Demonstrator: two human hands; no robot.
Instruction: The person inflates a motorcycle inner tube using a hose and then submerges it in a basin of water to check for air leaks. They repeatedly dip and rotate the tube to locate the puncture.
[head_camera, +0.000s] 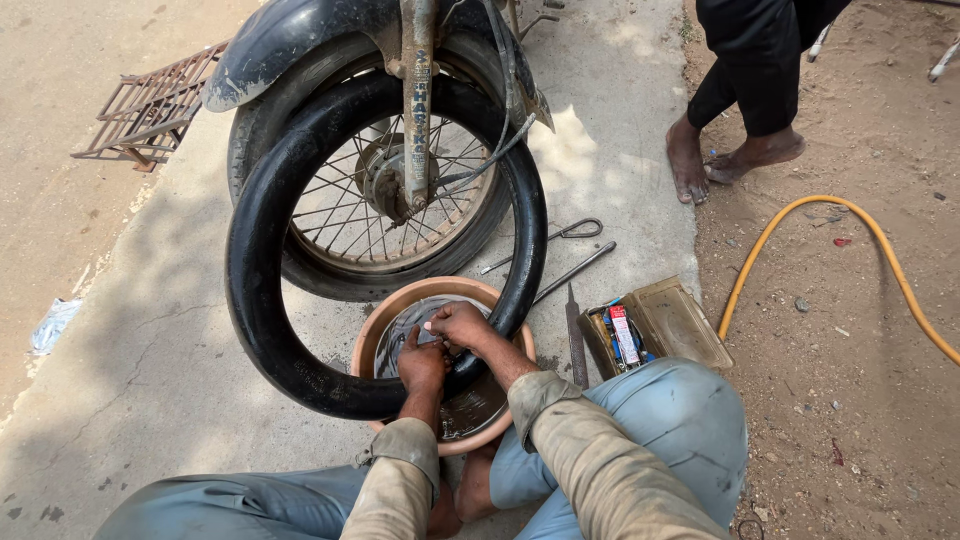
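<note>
Seen from above, crouched on a concrete floor (150, 370) before a motorcycle wheel (385, 190) with wire spokes and a dark mudguard (270, 40). Black inner tube (262, 290) looped free around the wheel, lower arc dipped into a terracotta-coloured basin (385, 315) of water just in front of the knees. Left hand (422, 362) curled shut on the inner tube at the basin's middle, fingers wrapped over the rubber. Right hand (460, 325) just beside it, touching, fingers bent and pinching down on the same stretch of tube. Both sleeves dusty beige, trousers pale blue. To the right of the basin, on the concrete: a flat file (576, 340), two long metal tyre levers (560, 262) lying slanted, and an open yellowish tool box (655, 325) with small tubes and bits inside. Further right, bare earth with a yellow hose (800, 215) curving across it, and another person's bare feet (730, 155) under black trousers near the top edge. At upper left, a rusty metal grate (150, 105); at left edge, a crumpled scrap of plastic (55, 322).
</note>
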